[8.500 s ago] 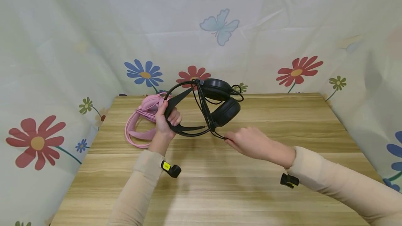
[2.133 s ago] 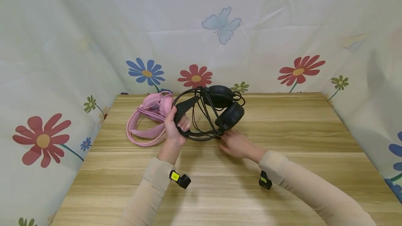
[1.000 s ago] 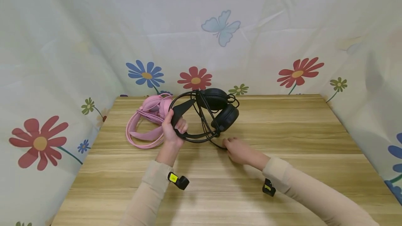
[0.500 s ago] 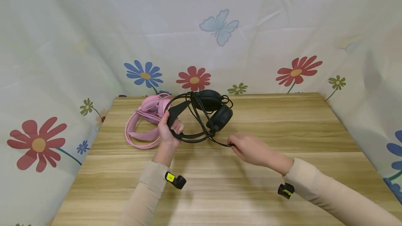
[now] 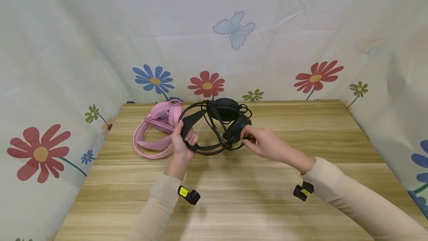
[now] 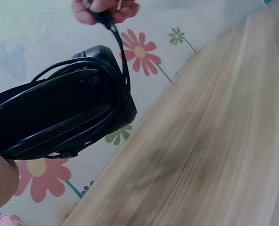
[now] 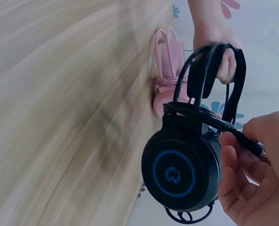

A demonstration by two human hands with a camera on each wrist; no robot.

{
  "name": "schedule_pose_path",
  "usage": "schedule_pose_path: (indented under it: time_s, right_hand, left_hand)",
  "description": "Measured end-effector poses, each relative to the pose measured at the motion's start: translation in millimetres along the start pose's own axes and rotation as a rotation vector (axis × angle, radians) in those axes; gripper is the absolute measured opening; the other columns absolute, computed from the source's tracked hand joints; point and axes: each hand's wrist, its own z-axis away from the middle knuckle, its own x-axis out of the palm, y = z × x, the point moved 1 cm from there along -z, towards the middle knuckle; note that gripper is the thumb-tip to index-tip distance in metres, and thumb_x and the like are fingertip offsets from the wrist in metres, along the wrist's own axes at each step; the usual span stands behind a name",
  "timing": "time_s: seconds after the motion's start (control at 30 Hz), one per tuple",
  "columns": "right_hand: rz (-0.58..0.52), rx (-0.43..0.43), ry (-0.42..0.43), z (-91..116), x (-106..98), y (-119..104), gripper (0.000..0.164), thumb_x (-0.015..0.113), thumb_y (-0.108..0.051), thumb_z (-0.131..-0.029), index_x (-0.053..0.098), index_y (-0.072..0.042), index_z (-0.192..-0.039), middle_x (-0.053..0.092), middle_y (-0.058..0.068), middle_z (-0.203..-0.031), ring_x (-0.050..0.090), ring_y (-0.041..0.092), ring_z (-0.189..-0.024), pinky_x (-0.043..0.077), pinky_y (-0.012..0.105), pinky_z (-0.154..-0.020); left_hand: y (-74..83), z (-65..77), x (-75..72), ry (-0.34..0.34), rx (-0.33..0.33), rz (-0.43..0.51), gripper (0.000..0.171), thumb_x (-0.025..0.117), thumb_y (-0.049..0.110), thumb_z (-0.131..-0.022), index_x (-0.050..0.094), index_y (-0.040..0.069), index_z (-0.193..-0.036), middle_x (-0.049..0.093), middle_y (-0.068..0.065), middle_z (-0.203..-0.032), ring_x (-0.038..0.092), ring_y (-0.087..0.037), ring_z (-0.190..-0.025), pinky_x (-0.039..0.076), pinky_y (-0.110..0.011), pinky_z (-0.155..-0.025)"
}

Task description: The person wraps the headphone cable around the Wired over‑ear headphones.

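Note:
My left hand [image 5: 180, 144] grips the black headphones [image 5: 228, 109] by the headband and holds them above the table, ear cups toward the right. Their black cable is wound in several turns across the band, as the left wrist view shows. Beside the nearer ear cup [image 7: 177, 172], which bears a blue ring and emblem, my right hand [image 5: 269, 147] pinches the loose end of the cable. A black plug [image 7: 250, 143] lies between its thumb and fingers in the right wrist view. Behind my left hand, pink headphones [image 5: 159, 111] lie on the table with their cable bundled.
A wood-grain table [image 5: 301, 189] spreads below both hands. White curtain cloth [image 5: 274, 51] printed with flowers and a butterfly stands at the back and both sides. Each sleeve carries a small black wrist camera [image 5: 192, 197].
Over the last half second my right hand has moved up and left with the cable end, close to the nearer ear cup. Earlier it pulled the cable out rightward. My left hand still holds the headband.

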Motion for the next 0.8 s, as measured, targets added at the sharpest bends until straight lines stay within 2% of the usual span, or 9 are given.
schedule_pose_path:
  time_s: [0.1,0.2,0.23,0.33,0.47,0.67,0.8]
  right_hand:
    - [-0.008,0.025,0.029,-7.1,-1.7,2.0,0.012,0.065,-0.007,-0.083,0.057,-0.009,-0.092,0.058,-0.002,-0.073,0.047,0.006,-0.059,0.042,0.021,-0.051]
    - [-0.005,0.035,0.053,-13.4,-2.6,2.6,0.012,0.065,-0.006,-0.083,0.058,-0.008,-0.092,0.056,-0.001,-0.07,0.045,0.007,-0.058,0.04,0.022,-0.051]
    - [-0.001,0.036,0.056,-15.4,-2.8,2.5,0.011,0.065,-0.006,-0.083,0.058,-0.008,-0.092,0.056,-0.001,-0.069,0.045,0.007,-0.057,0.04,0.022,-0.051]
    - [0.028,0.03,0.059,-21.7,-1.9,2.0,0.011,0.064,-0.007,-0.084,0.058,-0.007,-0.093,0.056,-0.001,-0.068,0.043,0.007,-0.055,0.038,0.021,-0.05]
    - [0.097,0.006,0.066,-30.2,1.1,1.0,0.013,0.063,-0.007,-0.083,0.059,-0.006,-0.095,0.06,0.002,-0.075,0.044,0.008,-0.054,0.039,0.023,-0.049]
    - [0.16,0.013,0.058,-39.3,6.9,-0.5,0.018,0.063,-0.005,-0.083,0.058,-0.003,-0.101,0.06,0.007,-0.082,0.049,0.012,-0.061,0.042,0.025,-0.053]
    - [0.174,0.015,0.066,-42.1,9.7,-1.4,0.019,0.064,-0.004,-0.082,0.058,-0.001,-0.1,0.056,0.006,-0.078,0.047,0.013,-0.06,0.04,0.025,-0.051]
  left_hand:
    - [-3.2,1.2,-0.3,-0.03,0.011,-0.015,0.04,0.036,0.027,-0.096,0.045,0.017,-0.059,0.029,0.009,-0.042,0.017,-0.004,-0.037,0.012,-0.016,-0.041]
    - [-4.8,2.2,1.3,-0.003,-0.005,-0.012,0.043,0.032,0.026,-0.097,0.045,0.016,-0.057,0.03,0.008,-0.041,0.016,-0.005,-0.037,0.012,-0.016,-0.041]
    - [-3.5,5.8,7.9,0.035,-0.012,-0.032,0.045,0.029,0.026,-0.098,0.043,0.017,-0.057,0.029,0.009,-0.04,0.015,-0.006,-0.038,0.011,-0.017,-0.042]
    - [-4.0,7.2,11.3,0.09,-0.043,-0.013,0.048,0.023,0.026,-0.099,0.041,0.016,-0.056,0.029,0.008,-0.039,0.014,-0.007,-0.039,0.012,-0.017,-0.041]
    - [-6.0,9.3,14.4,0.135,-0.069,0.003,0.047,0.023,0.026,-0.099,0.038,0.015,-0.056,0.026,0.007,-0.041,0.012,-0.008,-0.04,0.013,-0.017,-0.04]
    - [-10.4,9.3,13.9,0.146,-0.06,-0.001,0.046,0.023,0.026,-0.099,0.038,0.016,-0.057,0.027,0.008,-0.04,0.017,-0.006,-0.036,0.014,-0.017,-0.04]
    - [-11.9,9.8,14.7,0.141,-0.051,-0.008,0.046,0.023,0.026,-0.099,0.038,0.016,-0.057,0.027,0.009,-0.04,0.02,-0.005,-0.035,0.017,-0.016,-0.038]
